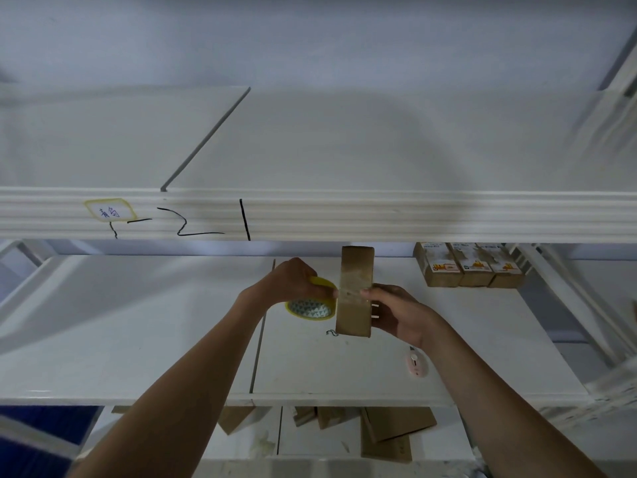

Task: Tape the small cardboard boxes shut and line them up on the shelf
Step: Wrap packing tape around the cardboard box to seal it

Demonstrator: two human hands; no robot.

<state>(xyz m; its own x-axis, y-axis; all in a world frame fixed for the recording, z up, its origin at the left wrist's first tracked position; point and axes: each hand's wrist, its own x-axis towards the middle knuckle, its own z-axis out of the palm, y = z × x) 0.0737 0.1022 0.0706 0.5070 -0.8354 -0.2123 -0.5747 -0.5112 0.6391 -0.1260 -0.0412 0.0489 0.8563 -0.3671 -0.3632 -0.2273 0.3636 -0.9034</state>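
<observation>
One box (355,291) held upright over the shelf (172,339), right hand (396,313) gripping it steady for taping. Left hand (296,282) grips the tape roll (312,307), strip pulled across. Three finished boxes (470,265) lined up back right.

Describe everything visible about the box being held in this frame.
The small cardboard box is plain brown and held upright, above the middle shelf. Glossy clear tape runs down its facing side. The right hand grips its right edge, thumb on the front; the left hand holds a yellow tape roll against its left edge.
</observation>
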